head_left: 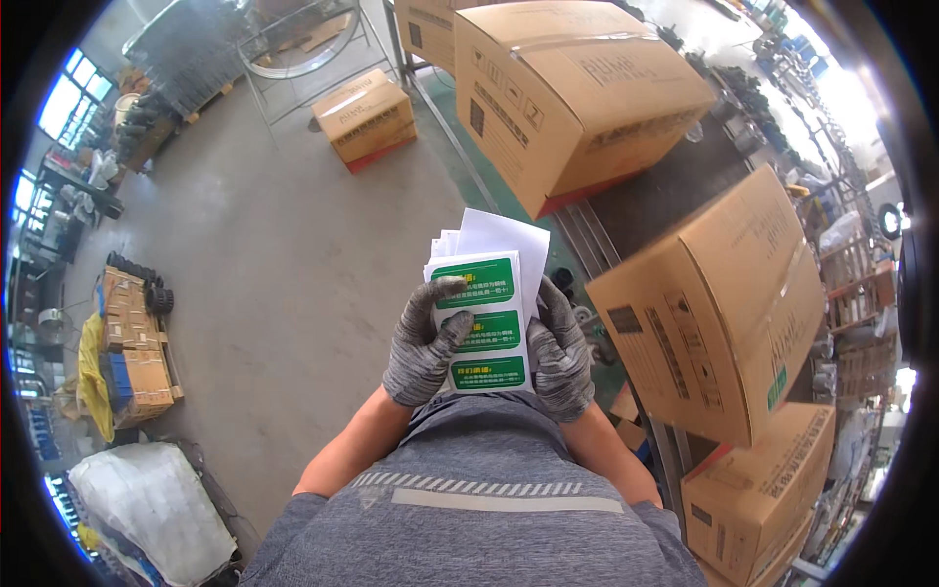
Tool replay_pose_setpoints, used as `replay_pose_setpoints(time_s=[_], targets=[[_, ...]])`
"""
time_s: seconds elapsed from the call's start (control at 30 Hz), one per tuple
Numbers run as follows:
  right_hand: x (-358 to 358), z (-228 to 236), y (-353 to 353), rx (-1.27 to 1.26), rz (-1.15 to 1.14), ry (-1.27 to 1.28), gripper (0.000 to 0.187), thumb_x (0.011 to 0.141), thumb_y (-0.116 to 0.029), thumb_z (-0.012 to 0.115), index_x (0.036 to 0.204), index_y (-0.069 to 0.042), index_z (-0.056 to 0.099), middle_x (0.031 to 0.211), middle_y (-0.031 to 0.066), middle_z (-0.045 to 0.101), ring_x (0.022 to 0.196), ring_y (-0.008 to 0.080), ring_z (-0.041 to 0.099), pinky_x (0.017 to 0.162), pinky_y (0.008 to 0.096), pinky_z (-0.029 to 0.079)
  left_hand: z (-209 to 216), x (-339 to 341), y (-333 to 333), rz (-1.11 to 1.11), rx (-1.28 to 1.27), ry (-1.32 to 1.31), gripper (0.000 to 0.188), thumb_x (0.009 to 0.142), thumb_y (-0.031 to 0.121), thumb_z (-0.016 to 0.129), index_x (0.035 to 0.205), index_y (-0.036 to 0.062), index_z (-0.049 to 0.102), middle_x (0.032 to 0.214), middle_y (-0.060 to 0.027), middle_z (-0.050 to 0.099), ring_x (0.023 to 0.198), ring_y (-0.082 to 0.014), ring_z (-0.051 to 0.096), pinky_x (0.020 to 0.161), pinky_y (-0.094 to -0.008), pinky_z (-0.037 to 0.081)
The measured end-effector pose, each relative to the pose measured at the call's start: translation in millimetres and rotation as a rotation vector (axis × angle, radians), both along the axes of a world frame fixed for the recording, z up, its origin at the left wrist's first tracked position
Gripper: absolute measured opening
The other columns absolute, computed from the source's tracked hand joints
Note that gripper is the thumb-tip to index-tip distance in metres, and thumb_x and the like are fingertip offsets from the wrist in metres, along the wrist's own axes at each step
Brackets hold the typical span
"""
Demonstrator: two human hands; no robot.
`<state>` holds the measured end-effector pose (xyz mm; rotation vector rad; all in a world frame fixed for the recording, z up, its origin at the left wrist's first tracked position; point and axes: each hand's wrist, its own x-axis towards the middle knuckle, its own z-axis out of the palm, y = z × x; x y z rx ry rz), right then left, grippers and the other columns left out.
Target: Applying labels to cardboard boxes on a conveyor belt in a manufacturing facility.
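Close in front of my body I hold a stack of label sheets (494,315) in both hands. The top sheet is white and carries green rectangular stickers with yellow and white print. Behind it, white sheets (504,238) fan out at the far end. My left hand (423,344), in a grey knit glove, is closed on the left edge, its thumb lying over the stickers. On the right edge my right hand (560,357), gloved alike, grips the sheets with its thumb on the front. The fingers under the stack are hidden.
To the right, large cardboard boxes (577,93) stand along a metal-railed conveyor (592,240). One nearer box (719,313) bears a green label (777,387). A small carton (366,117) sits on the grey floor ahead. Stacked cartons (137,342) and a white-covered bundle (147,509) lie left.
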<state>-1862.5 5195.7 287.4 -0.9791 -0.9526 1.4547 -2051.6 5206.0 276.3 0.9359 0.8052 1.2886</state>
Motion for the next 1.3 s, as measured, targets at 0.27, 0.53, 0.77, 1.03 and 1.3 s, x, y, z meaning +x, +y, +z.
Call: replay_pose_setpoints(time_s=[0.27,0.53,0.77,1.03,1.3], targets=[[-7.1,-14.7,108.1,0.007,0.165,0.095,0.069,0.101,-0.025,0.064,0.158,-0.005,0.031,0.147,0.0111,0.051,0.134,0.0198,0.048,0.113,0.0362,0.038,2.7,2.1,112.2,0.124,0.232,0.572,0.074,0.099,0.011,0.068,0.16,0.0193,0.027,0.145,-0.0122,0.049,0.127,-0.0219,0.053,0.106,-0.0407,0.048],[-1.1,-16.6,200.7,0.069,0.174,-0.029,0.079,0.101,-0.022,0.064,0.163,-0.007,0.018,0.153,0.0145,0.045,0.139,0.0211,0.045,0.115,0.0369,0.036,22.8,6.8,193.9,-0.125,-0.424,0.054,0.039,0.095,0.026,0.076,0.128,0.0066,0.067,0.122,-0.0049,0.07,0.114,-0.0163,0.063,0.097,-0.0337,0.052],[3.7,-7.7,233.2,0.46,-0.227,-0.815,0.071,0.094,-0.03,0.072,0.149,0.003,0.041,0.144,0.0285,0.047,0.122,0.0444,0.054,0.102,0.0475,0.05,18.3,-3.2,227.9,-0.033,-0.392,0.023,0.042,0.094,0.023,0.077,0.13,0.0067,0.064,0.121,-0.007,0.07,0.11,-0.02,0.067,0.097,-0.0365,0.055],[-32.0,7.3,260.2,0.444,-0.156,-1.008,0.061,0.095,-0.03,0.069,0.14,0.008,0.051,0.147,0.0327,0.047,0.126,0.0471,0.056,0.105,0.0478,0.05,13.9,-16.1,285.0,-0.075,-0.356,-0.072,0.053,0.091,0.027,0.079,0.136,0.008,0.057,0.124,-0.0094,0.068,0.114,-0.0248,0.067,0.097,-0.0409,0.057],[-72.8,25.2,291.4,0.483,-0.288,-1.175,0.055,0.096,-0.025,0.068,0.137,0.008,0.053,0.137,0.0351,0.054,0.122,0.0489,0.059,0.105,0.0499,0.05,12.3,-50.0,334.0,-0.153,-0.322,-0.088,0.051,0.092,0.027,0.078,0.135,0.0067,0.057,0.124,-0.0101,0.068,0.111,-0.0243,0.068,0.096,-0.0401,0.057]])
